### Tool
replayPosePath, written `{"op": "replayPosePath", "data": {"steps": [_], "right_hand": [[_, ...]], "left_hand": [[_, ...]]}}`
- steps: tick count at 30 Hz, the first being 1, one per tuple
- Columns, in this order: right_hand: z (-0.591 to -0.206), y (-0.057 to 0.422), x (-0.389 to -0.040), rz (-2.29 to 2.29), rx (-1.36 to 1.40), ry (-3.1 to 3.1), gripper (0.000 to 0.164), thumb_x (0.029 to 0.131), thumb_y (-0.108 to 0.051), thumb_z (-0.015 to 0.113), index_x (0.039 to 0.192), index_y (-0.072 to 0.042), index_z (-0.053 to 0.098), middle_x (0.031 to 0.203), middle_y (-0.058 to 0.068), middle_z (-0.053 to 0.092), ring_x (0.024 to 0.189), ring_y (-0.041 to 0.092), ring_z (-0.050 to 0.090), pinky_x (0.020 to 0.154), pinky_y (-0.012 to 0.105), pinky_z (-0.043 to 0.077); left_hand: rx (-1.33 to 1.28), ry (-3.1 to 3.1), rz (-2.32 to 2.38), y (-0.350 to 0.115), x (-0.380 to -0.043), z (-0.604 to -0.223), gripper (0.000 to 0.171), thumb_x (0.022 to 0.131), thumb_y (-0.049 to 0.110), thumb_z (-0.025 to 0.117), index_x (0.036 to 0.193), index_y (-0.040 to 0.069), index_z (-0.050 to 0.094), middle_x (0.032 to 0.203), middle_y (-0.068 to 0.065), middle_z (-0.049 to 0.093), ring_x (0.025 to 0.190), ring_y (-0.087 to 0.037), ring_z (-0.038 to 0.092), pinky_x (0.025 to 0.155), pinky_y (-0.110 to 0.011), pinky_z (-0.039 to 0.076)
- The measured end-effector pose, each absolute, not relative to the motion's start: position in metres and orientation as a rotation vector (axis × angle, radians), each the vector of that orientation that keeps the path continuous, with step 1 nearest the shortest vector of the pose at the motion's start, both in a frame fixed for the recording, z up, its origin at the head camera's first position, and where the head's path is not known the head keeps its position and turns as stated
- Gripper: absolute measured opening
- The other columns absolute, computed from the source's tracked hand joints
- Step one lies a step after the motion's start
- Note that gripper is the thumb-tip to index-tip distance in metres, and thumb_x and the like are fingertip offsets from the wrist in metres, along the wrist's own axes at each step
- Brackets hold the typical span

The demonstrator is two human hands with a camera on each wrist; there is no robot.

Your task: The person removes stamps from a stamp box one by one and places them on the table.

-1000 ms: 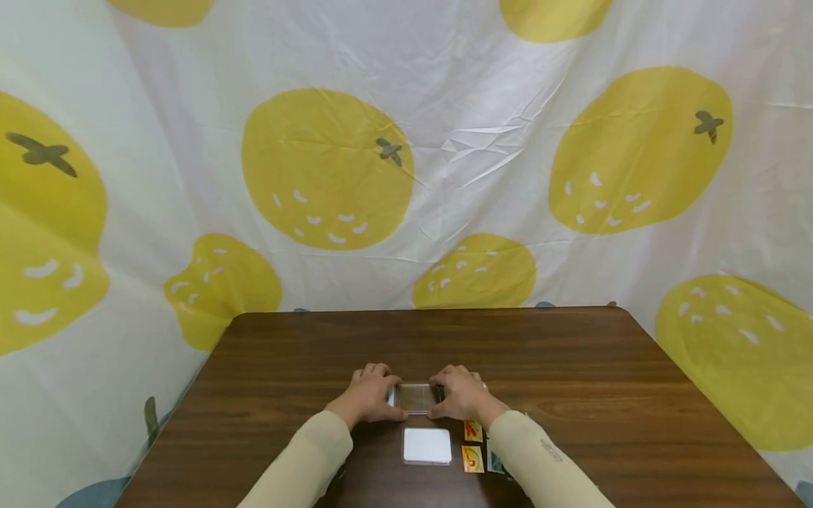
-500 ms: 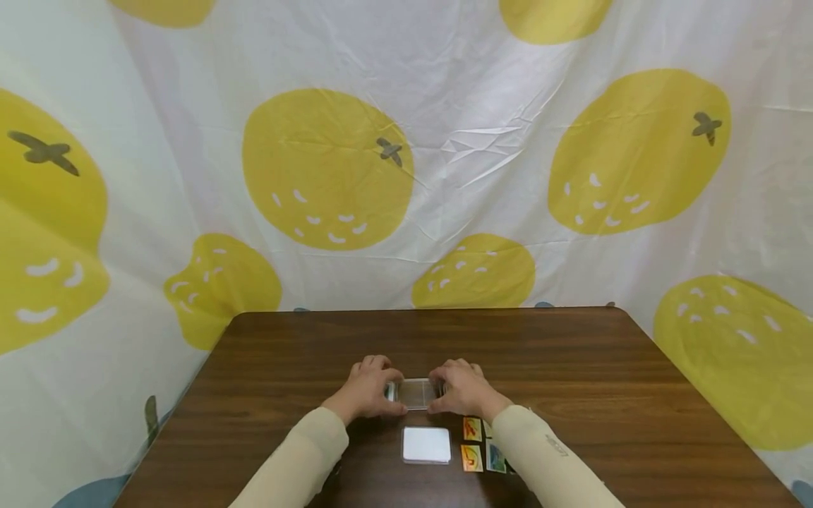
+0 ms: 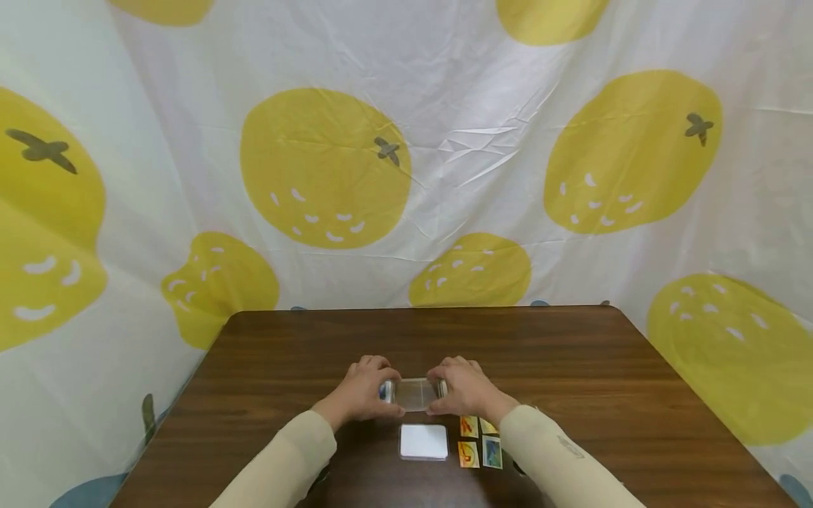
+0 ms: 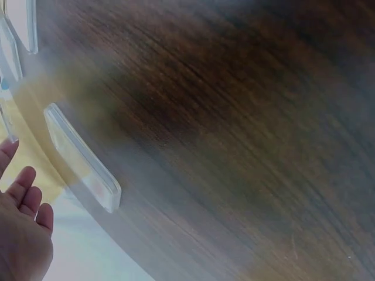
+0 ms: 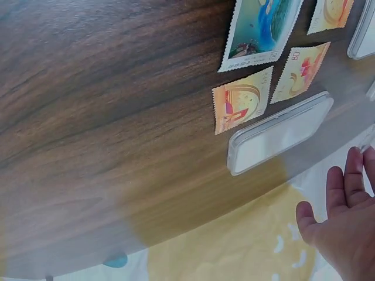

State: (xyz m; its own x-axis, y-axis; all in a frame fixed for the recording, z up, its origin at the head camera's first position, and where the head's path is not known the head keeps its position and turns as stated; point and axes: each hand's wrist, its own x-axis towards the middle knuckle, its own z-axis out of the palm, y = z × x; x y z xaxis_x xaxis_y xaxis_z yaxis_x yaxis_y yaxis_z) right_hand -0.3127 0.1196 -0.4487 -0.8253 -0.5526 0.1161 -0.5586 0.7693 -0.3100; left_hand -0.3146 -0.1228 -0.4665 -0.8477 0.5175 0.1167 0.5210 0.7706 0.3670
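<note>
In the head view my left hand (image 3: 363, 391) and right hand (image 3: 466, 388) face each other. Between them they hold a clear, flat plastic piece (image 3: 414, 394), pinching its two ends between thumbs and fingers. It looks like the cover of a small case. Under it, flat cases partly show past the hands; the left wrist view has one such clear case (image 4: 82, 158) on the table and the right wrist view another case (image 5: 281, 134), with a white inside. Nearer me lies a clear case with a white insert (image 3: 423, 442). Fingertips in both wrist views touch clear plastic at the frame edge.
Several postage stamps lie right of the white case, among them a yellow-orange stamp (image 3: 468, 454) and a blue-green stamp (image 3: 492, 451); my right sleeve (image 3: 559, 458) partly covers this group. The brown wooden table (image 3: 540, 339) ends before a lemon-print cloth (image 3: 470, 204).
Both hands have shifted slightly away from me with the clear plastic piece between them. My right forearm has swung outward, so more of the stamps show.
</note>
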Motion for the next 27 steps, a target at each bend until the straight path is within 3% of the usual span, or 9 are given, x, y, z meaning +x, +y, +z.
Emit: {"op": "replayPosePath", "data": {"steps": [13,27], "right_hand": [[-0.447,0.128,-0.296,0.542,1.010,-2.938,0.054,0.076,-0.039,0.082,0.118,-0.009,0.069,0.111,0.004,0.062,0.105,0.027,0.057,0.093,0.053,0.041],[-0.449,0.134,-0.270,0.550,1.020,-2.965,0.057,0.076,-0.042,0.082,0.119,-0.008,0.068,0.111,0.004,0.061,0.096,0.022,0.061,0.084,0.043,0.051]], "left_hand": [[-0.978,-2.874,-0.625,-0.124,-0.296,-0.464,0.049,0.077,0.045,0.082,0.111,0.013,0.067,0.119,-0.006,0.056,0.117,-0.028,0.047,0.097,-0.050,0.036],[-1.092,-2.768,-0.590,-0.119,-0.279,-0.476,0.047,0.075,0.045,0.082,0.106,0.013,0.066,0.107,0.001,0.061,0.109,-0.022,0.054,0.092,-0.044,0.044]]}}
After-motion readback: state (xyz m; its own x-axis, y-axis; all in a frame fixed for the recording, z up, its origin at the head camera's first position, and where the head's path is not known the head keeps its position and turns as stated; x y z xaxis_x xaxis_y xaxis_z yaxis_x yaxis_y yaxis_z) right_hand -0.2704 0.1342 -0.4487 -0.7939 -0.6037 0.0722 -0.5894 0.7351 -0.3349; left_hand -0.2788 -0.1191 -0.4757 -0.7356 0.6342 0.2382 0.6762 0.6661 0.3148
